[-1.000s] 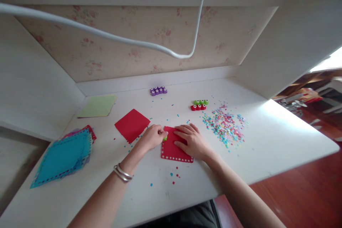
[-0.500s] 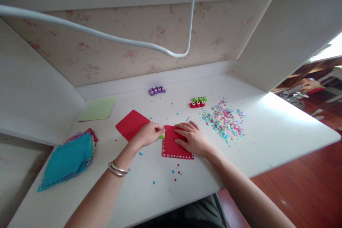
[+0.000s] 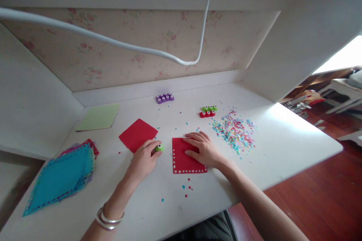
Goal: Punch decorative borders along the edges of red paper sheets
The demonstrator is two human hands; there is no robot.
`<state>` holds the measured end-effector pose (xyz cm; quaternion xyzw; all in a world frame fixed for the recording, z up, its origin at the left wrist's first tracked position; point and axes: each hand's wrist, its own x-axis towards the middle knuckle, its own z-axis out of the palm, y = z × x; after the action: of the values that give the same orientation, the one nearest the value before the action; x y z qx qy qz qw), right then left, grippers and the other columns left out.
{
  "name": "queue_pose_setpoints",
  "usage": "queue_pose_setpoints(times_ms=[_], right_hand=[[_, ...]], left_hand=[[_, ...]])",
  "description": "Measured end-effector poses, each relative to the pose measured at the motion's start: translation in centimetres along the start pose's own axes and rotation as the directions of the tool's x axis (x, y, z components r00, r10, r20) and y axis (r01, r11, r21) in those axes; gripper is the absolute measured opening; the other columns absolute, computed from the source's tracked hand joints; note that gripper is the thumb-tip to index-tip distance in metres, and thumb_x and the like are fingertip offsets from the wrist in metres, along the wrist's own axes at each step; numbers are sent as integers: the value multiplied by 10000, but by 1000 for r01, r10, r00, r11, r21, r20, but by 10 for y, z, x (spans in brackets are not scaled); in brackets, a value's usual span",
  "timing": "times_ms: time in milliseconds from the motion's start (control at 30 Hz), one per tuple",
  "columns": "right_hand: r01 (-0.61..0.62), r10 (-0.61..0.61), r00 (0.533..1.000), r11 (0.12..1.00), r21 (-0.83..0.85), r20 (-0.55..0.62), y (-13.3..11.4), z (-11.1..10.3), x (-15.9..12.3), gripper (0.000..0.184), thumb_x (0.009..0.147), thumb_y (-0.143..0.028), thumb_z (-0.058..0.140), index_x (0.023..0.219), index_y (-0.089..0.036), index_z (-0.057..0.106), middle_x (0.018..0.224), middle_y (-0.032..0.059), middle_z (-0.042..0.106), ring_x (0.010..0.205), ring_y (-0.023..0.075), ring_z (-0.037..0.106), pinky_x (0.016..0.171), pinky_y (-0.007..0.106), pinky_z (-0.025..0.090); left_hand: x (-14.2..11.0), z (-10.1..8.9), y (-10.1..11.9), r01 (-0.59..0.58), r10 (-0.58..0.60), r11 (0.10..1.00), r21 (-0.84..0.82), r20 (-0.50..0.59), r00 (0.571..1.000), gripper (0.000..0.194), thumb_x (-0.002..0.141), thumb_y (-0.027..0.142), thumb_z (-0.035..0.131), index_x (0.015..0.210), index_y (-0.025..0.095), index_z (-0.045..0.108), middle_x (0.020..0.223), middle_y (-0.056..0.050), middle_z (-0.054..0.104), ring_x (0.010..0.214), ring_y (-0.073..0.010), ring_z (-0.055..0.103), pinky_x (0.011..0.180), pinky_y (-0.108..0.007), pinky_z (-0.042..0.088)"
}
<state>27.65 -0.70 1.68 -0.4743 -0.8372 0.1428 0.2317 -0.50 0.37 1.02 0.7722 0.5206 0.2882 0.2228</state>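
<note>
Pinched in my left hand (image 3: 145, 157) is a small green craft punch (image 3: 159, 147) with a white-and-black button on top. It is held just left of a red paper square (image 3: 181, 154), apart from it. That square has small punched shapes along its left and bottom edges. My right hand (image 3: 202, 148) lies with its fingers spread on the square's right part, hiding some of it. Behind my left hand lies a second red sheet (image 3: 138, 134), turned like a diamond, with no holes that I can see.
Purple punches (image 3: 164, 98) stand at the back, with green punches (image 3: 209, 108) and red punches (image 3: 207, 114) right of them. Colourful confetti (image 3: 234, 130) is heaped at the right. Blue punched sheets (image 3: 62, 177) and pale green paper (image 3: 98, 116) lie left. A white cable (image 3: 141, 49) hangs in front.
My left hand has moved left with the green punch, away from the red square's left edge. More punched shapes on that edge now show. My right hand stays on the square.
</note>
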Motion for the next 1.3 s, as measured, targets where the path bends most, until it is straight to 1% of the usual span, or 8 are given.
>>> queue_pose_setpoints(times_ms=[200,400,567,633,700,900,1100,1300], right_hand=[[42,-36,999,966,254,-30,-43,-4,11,416,960,-321,532,1366,-232,529,1307,97,620,1183,221,586,993,381,492],[79,-82,997,934,349,-6,-61,1,24,256,972,-247,505,1159,-239,680,1080,51,725,1014,186,664,904,317,518],[-195,231,971,911,364,-58,-23,-18,46,203,904,-361,598,988,-252,747,956,18,754,850,165,694,767,268,538],[-417,452,877,884,213,-162,7,-34,61,263,865,-453,612,957,-258,763,874,6,761,775,168,697,692,258,531],[-515,533,813,846,137,-233,39,-51,75,348,877,-492,561,1004,-237,760,833,29,759,773,192,698,679,275,516],[-644,596,740,762,-72,-312,96,-69,103,349,827,-480,589,965,-223,781,873,84,760,872,259,683,748,328,486],[-656,590,750,722,-219,-299,100,-50,112,281,827,-447,593,918,-264,786,1140,74,710,1089,313,592,886,408,435],[-655,598,755,693,-301,-268,100,-49,111,279,828,-447,594,924,-264,781,1181,82,678,1118,336,545,905,463,414]], left_hand=[[-9,13,23,-78,80,989,-127,12,997,491,886,228,633,1354,260,487,1055,-38,705,776,-161,680,756,-288,587],[-15,22,29,-145,138,988,-49,-124,983,409,928,351,593,1312,231,518,1013,-52,710,759,-166,666,748,-306,587],[-20,18,34,-218,216,976,3,-127,968,214,956,311,546,1130,213,622,1026,-52,694,863,-185,663,844,-352,563],[-23,17,40,-308,310,951,37,-56,949,171,958,235,525,1055,223,665,1023,-46,697,954,-210,649,903,-401,533],[-27,17,45,-364,364,929,68,16,931,178,938,197,540,1028,234,689,1057,-43,698,1003,-235,632,920,-448,512],[-33,24,54,-409,402,911,56,110,909,134,908,214,597,982,224,709,1065,-34,704,1003,-244,616,933,-485,468],[-33,26,54,-393,383,918,54,137,913,181,921,245,593,1074,220,687,1084,-42,700,1010,-242,607,934,-477,444],[-33,26,52,-374,361,925,64,152,920,172,922,259,596,1066,225,685,1104,-32,688,1030,-240,593,947,-469,429]])
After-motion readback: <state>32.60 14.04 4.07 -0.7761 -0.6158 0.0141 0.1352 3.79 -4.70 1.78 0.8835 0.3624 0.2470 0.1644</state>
